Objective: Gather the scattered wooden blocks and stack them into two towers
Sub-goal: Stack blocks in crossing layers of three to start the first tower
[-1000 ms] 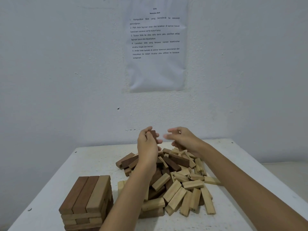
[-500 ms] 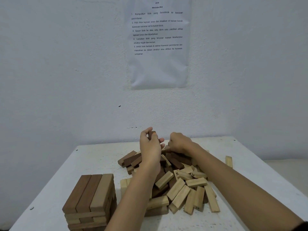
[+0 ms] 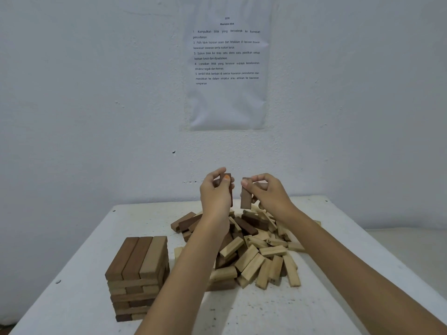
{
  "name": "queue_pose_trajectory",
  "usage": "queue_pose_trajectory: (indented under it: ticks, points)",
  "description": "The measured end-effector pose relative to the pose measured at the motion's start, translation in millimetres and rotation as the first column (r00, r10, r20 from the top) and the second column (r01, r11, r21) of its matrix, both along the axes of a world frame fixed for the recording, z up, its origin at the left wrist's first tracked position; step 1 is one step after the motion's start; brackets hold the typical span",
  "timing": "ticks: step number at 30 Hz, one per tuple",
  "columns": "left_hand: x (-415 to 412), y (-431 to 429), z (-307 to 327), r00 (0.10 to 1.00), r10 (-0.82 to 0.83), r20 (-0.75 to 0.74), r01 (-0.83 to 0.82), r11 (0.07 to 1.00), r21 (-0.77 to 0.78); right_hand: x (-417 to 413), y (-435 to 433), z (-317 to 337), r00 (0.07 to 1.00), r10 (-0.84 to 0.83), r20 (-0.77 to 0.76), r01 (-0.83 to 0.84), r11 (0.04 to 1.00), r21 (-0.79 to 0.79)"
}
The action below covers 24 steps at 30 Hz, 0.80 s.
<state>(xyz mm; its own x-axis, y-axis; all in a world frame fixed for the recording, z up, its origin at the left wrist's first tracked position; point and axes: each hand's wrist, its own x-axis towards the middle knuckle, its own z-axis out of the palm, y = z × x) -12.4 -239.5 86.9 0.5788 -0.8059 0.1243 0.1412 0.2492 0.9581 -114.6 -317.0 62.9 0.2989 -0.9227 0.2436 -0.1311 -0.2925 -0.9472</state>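
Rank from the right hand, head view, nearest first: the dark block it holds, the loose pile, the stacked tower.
1. dark block: pinched in the right hand.
2. loose pile: just below.
3. stacked tower: far left, front.

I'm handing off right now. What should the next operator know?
Left hand: grips a dark block upright above the pile.
Right hand: pinches a second dark block upright beside it.
The pile lies mid table; one tower stands near left.
Done: one tower, several layers high.
Left: second tower not started; pile unstacked.
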Motion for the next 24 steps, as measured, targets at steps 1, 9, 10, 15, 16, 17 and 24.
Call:
queue_pose_trajectory:
  ticks: [1, 9, 10, 15, 16, 17, 24]
  points:
    - [-1, 6, 1, 1.0, -0.022, 0.021, 0.022, 1.0, 0.001, -4, 9, 3, 1.0, -0.003, 0.014, 0.002, 1.0, 0.02]
    - [-8, 65, -13, 0.968, -0.186, 0.166, 0.16, 0.974, 0.159, -36, 80, 4, 0.992, 0.117, 0.038, -0.12, 0.99, 0.072]
    - [-8, 73, -18, 0.956, -0.217, 0.198, 0.182, 0.967, 0.179, -40, 87, 2, 0.991, 0.132, 0.026, -0.133, 0.989, 0.067]
    - [-1, 112, -40, 0.884, -0.368, 0.289, 0.28, 0.911, 0.304, -59, 116, -17, 0.969, 0.24, -0.051, -0.234, 0.967, 0.098]
    - [0, 118, -44, 0.869, -0.398, 0.293, 0.297, 0.894, 0.335, -61, 121, -20, 0.963, 0.258, -0.083, -0.248, 0.962, 0.113]
    - [1, 123, -48, 0.855, -0.43, 0.291, 0.317, 0.876, 0.365, -63, 124, -25, 0.952, 0.286, -0.114, -0.271, 0.954, 0.13]
    - [8, 143, -77, 0.797, -0.478, 0.37, 0.277, 0.832, 0.48, -62, 145, -49, 0.879, 0.411, -0.24, -0.346, 0.898, 0.271]
